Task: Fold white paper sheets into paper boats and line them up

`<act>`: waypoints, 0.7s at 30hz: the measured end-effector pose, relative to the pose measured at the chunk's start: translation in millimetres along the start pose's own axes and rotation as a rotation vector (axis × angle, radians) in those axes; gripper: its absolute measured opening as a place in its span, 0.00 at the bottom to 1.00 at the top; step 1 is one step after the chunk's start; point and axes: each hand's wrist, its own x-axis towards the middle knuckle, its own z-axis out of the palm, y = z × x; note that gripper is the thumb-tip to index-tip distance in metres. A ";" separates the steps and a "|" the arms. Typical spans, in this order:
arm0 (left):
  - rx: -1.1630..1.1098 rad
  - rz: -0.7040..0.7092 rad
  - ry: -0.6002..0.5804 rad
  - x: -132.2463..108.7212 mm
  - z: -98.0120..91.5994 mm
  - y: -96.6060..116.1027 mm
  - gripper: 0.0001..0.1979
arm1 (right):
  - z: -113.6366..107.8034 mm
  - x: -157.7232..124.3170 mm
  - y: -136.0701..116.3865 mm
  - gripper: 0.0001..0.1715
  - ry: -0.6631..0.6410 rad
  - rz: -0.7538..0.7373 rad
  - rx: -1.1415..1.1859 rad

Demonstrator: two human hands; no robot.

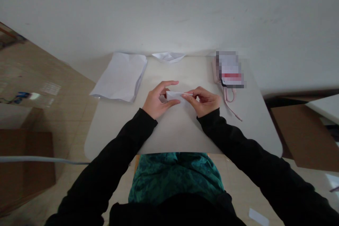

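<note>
A folded piece of white paper (173,96) is held in the air above the middle of the table, pinched between both hands. My left hand (158,99) grips its left end, with the fingers curled over and around it. My right hand (204,101) pinches the right end between thumb and fingers. Much of the paper is hidden by my fingers. Beyond my hands, a stack of white paper sheets (120,77) lies to the left and a folded white paper boat (168,56) rests at the far edge of the light grey table (180,134).
A pink cable and device (225,84) lie at the table's far right, beside a pixelated label. The table stands against a white wall. Cardboard boxes (25,169) stand on the tiled floor at the left, and another (304,137) stands at the right. A grey cable (39,159) crosses the left side.
</note>
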 end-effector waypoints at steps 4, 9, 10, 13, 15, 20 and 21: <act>-0.008 0.002 0.014 -1.1 1.5 3.7 0.25 | 0.7 -3.3 5.0 0.17 -0.136 0.011 -0.074; -0.023 0.052 -0.035 -1.4 3.3 1.4 0.23 | -1.0 -4.3 0.6 0.16 -0.082 -0.016 -0.083; -0.041 0.054 -0.047 -1.3 3.7 -0.4 0.25 | -1.1 -4.4 -0.6 0.16 -0.066 -0.030 -0.078; -0.056 0.080 -0.066 -1.0 4.4 -4.6 0.27 | -2.4 -3.0 -0.4 0.14 -0.012 -0.028 -0.065; -0.002 0.138 -0.051 -0.6 3.9 -3.9 0.27 | -5.2 0.4 1.8 0.14 0.052 -0.005 -0.074; 0.371 0.308 0.104 -1.2 0.1 9.4 0.31 | -15.8 10.7 2.5 0.12 0.134 -0.323 -0.337; 0.455 0.345 0.127 -1.9 -0.5 11.5 0.31 | -17.0 11.2 1.7 0.10 0.103 -0.466 -0.396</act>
